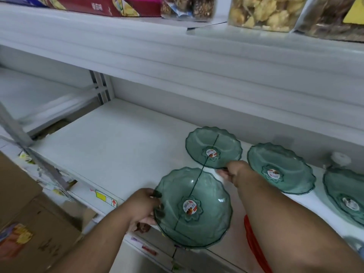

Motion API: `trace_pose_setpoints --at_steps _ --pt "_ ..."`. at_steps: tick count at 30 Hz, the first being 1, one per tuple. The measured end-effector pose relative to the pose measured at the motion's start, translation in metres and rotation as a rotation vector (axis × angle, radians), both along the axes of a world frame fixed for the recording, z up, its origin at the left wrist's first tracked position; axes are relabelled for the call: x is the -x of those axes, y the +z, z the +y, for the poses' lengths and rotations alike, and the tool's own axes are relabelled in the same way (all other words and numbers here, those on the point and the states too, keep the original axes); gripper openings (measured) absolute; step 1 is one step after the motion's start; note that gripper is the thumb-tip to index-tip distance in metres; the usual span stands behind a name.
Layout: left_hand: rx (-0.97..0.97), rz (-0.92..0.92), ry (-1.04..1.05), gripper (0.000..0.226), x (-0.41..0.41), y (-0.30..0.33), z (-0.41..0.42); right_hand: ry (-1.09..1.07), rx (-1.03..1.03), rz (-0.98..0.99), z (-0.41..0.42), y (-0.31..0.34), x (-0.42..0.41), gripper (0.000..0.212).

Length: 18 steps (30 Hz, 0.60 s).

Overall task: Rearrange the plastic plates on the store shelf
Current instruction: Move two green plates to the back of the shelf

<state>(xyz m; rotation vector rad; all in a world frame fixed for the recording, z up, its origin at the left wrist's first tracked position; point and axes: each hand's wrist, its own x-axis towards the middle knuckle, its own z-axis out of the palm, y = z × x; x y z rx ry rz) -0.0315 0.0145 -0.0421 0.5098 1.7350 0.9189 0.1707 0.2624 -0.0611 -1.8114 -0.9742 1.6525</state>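
Several clear green scalloped plastic plates with round stickers lie on the white shelf (122,146). My left hand (143,207) grips the left rim of the nearest plate (208,229), held over the shelf's front edge. My right hand (234,172) pinches the near rim of a second plate (199,142) lying flat farther back. A third plate (291,174) lies to the right of my right hand. A fourth plate (334,186) is cut off by the frame's right edge.
The shelf above (177,56) carries snack boxes and bags of food (262,10). Cardboard boxes (33,229) stand at the lower left. A red item (254,245) shows below my right forearm. A small white object (340,158) stands by the back wall.
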Motion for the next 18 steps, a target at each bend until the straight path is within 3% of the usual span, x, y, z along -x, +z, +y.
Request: trace_pose_setpoints --at_steps 4,10,18 --pt "-0.029 0.01 0.044 0.01 0.021 0.01 -0.017 -0.027 -0.058 0.041 -0.009 0.016 0.005 0.01" --pt "-0.067 -0.019 0.115 0.016 0.072 0.026 -0.044 -0.032 -0.14 0.045 -0.035 0.041 0.014 0.023" --pt "-0.131 -0.109 0.286 0.021 0.165 0.031 -0.073 -0.251 -0.191 0.189 -0.129 0.078 0.051 0.018"
